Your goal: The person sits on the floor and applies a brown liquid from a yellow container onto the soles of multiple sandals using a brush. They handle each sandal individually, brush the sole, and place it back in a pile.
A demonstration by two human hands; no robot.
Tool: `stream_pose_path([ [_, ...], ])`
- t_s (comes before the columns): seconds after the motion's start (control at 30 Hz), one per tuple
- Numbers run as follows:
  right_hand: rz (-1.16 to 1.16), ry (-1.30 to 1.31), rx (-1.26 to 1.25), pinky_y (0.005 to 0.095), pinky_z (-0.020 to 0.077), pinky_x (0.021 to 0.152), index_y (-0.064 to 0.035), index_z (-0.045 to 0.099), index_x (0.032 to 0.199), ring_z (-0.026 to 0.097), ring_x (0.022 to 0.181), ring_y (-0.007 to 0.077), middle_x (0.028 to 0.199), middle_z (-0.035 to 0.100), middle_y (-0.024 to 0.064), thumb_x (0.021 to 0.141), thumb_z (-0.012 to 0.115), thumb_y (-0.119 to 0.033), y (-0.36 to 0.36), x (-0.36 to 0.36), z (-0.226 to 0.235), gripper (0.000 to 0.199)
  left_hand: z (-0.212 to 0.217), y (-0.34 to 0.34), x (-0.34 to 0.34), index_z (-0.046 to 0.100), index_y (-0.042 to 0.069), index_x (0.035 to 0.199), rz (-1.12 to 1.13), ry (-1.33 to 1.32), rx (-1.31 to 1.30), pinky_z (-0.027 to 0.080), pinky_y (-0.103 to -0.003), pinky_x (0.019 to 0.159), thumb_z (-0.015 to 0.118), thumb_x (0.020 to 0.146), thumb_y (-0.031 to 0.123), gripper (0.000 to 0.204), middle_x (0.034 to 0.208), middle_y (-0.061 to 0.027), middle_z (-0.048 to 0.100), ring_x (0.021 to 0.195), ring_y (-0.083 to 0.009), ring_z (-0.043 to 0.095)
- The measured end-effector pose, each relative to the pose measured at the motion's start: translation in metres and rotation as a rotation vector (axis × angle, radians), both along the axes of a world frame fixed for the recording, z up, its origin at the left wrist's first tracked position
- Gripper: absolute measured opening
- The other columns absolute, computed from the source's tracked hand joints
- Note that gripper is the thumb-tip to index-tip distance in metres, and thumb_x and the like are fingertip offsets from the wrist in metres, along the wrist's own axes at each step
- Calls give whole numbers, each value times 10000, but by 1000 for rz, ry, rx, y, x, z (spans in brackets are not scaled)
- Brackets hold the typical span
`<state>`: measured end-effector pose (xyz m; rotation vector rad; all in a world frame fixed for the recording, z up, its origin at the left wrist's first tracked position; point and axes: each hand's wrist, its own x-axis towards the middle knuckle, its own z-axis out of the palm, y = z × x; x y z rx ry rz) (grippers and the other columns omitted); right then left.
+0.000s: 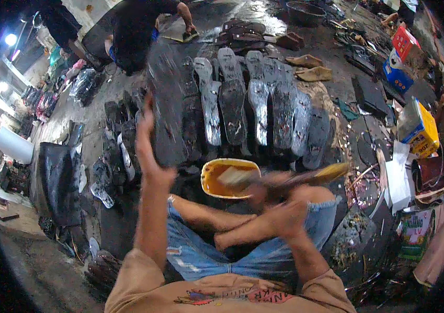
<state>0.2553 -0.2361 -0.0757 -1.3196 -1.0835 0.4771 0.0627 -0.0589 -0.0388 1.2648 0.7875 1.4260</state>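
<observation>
Raised at the left is a large dark shoe sole (167,107), streaked by motion, with my left hand (151,146) closed on its left edge. Over my crossed legs, my right hand (279,201) is blurred and grips a brush (331,173) with a yellowish handle end. The brush's pale bristles are over or in a cream-rimmed tub (205,180) with an amber inside. Beyond the tub, several soles (233,112) lie in overlapping rows, many with a wet, shiny coating.
More dark soles (110,175) lie at the left beside a black sheet (57,182). Another person (133,31) is at the far left. Brown pieces (313,74) lie behind the rows. To the right are a yellow and blue box (419,128), scraps, and a green can (418,235).
</observation>
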Motion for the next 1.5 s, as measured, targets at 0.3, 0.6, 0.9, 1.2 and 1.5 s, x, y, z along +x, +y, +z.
stream_pose_path([
  [0.3,-650,426,11,274,494,826,-6,648,1081,614,886,106,1008,683,38,882,786,-195,32,90,-73,307,-90,301,128,661,40,1031,-106,-63,-572,555,-474,879,572,918,140,175,1031,-112,671,940,-266,663],
  [0.6,-605,451,-70,296,496,854,6,645,1066,621,910,148,1001,671,64,884,768,-187,38,86,-68,293,-178,298,134,606,15,1078,-144,262,-221,523,-317,839,567,940,106,169,973,-90,621,866,-223,624],
  [0.9,-821,94,-236,297,481,903,27,672,1076,604,959,122,1023,675,57,965,675,-317,31,78,-96,361,-212,-95,-290,345,26,1501,1053,1365,-116,300,-508,1143,776,791,181,845,1492,-256,404,1362,-417,398],
  [1.2,138,-312,-368,356,555,709,-46,713,985,721,783,259,876,724,159,854,777,-216,46,-28,-94,224,-276,-290,-253,143,173,1592,910,1122,-461,264,-535,1166,739,765,-77,1050,1630,-229,-4,1459,-434,245],
  [1.5,-11,-608,-145,406,524,667,-36,694,938,684,729,301,847,714,145,896,726,-232,52,-27,-118,203,-200,-270,-252,318,73,1530,1026,1073,-331,364,-477,1116,754,840,54,817,1559,-182,345,1426,-358,342],
])
